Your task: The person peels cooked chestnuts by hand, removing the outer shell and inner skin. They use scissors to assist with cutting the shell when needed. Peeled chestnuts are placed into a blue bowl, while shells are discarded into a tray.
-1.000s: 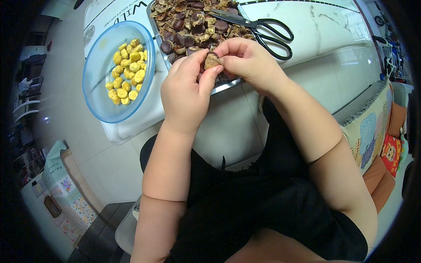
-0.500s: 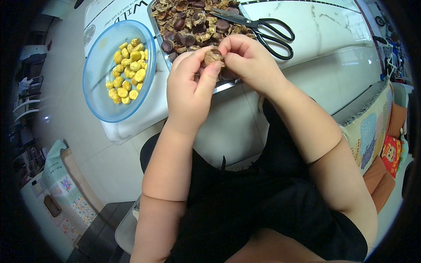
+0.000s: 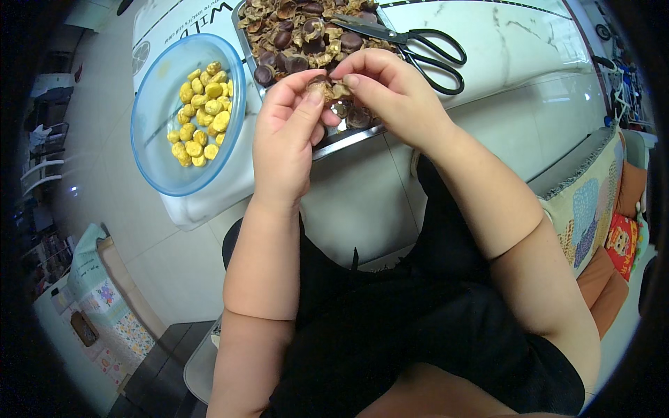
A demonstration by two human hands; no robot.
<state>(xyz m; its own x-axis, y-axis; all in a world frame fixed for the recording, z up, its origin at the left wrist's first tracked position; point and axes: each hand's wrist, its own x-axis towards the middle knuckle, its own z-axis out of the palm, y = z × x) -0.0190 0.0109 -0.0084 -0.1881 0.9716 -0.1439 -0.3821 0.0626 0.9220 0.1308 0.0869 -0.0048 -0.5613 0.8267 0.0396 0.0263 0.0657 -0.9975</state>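
Over the near edge of a metal tray (image 3: 348,141), my left hand (image 3: 289,122) pinches a chestnut (image 3: 318,89) between thumb and fingers. My right hand (image 3: 394,94) is closed on a piece of the chestnut's brown shell (image 3: 341,90), thumb and forefinger pressed together against the nut. Brown whole chestnuts and a heap of loose shells (image 3: 279,28) fill the tray beneath and beyond my hands. To the left stands a clear bluish oval bowl (image 3: 143,150) holding several peeled yellow chestnuts (image 3: 209,104).
Black-handled scissors (image 3: 439,63) lie across the tray's right rim, blades over the shells and handles on the white marble-patterned table (image 3: 516,35). At the right is a sofa with a patterned cover (image 3: 585,209) and cushions. A tiled floor (image 3: 362,216) shows below the table.
Both hands have shifted slightly left with the chestnut. The shell has been pulled partly away, and my left fingers have spread a little, uncovering the tray's near corner.
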